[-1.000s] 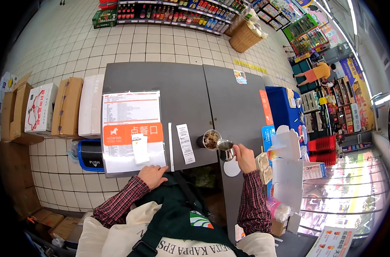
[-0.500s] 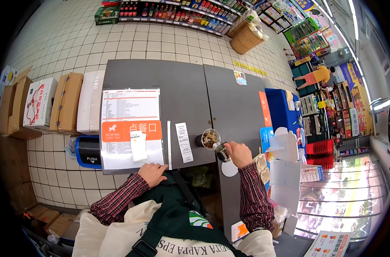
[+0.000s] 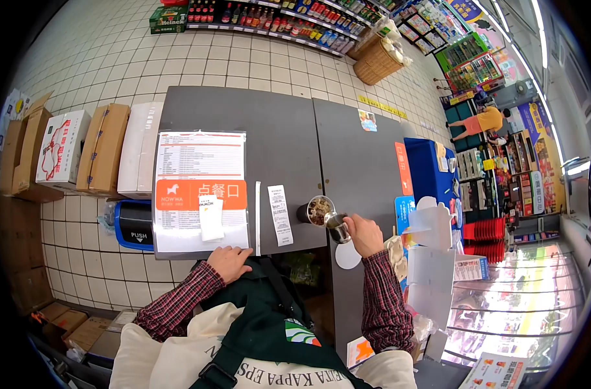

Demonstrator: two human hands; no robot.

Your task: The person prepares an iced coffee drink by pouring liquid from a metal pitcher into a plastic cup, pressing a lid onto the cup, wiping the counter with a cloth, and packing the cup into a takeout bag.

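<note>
My right hand (image 3: 365,235) grips a small metal pitcher (image 3: 337,228), whose mouth is tilted against the rim of a cup (image 3: 319,211) with brown and pale contents. A white round coaster (image 3: 348,255) lies just below the pitcher. My left hand (image 3: 229,264) rests with its fingers spread at the counter's front edge, by the corner of a laminated menu sheet (image 3: 179,223). On that sheet lies a white packet (image 3: 211,219). Between the sheet and the cup are a paper-wrapped straw (image 3: 258,218) and a printed receipt (image 3: 280,215).
Grey counter (image 3: 263,123) spans the middle. Right of it stand a blue crate (image 3: 425,165), a white open box (image 3: 432,259) and a cardboard cup carrier (image 3: 396,256). Boxes (image 3: 104,152) and a bin (image 3: 134,227) are at the left. A person in orange (image 3: 487,119) is far off.
My right hand and the pitcher have shifted slightly, with the pitcher tipped down toward the cup, then raised a little. The left hand stays in place; the view has moved slightly.
</note>
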